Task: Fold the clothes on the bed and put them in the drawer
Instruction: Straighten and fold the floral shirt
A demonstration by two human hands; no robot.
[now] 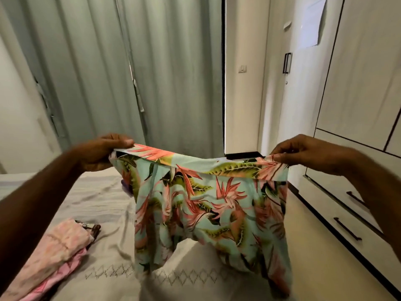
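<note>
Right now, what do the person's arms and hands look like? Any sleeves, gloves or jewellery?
Both arms are bare as far as the picture shows: no sleeves reach the forearms or wrists. The left hand and right hand wear no gloves, and no rings, bracelets or watch can be seen. The nails look short and unpainted, though blur makes that hard to confirm.

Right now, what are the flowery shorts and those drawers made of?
The flowery shorts look like thin woven cloth, maybe cotton or rayon: they hang limp and ripple between the left hand and the right hand, with a matte print. The drawers look like smooth white laminated board with dark edging. Their handles are dark and thin, probably metal, though that is hard to tell.
</note>
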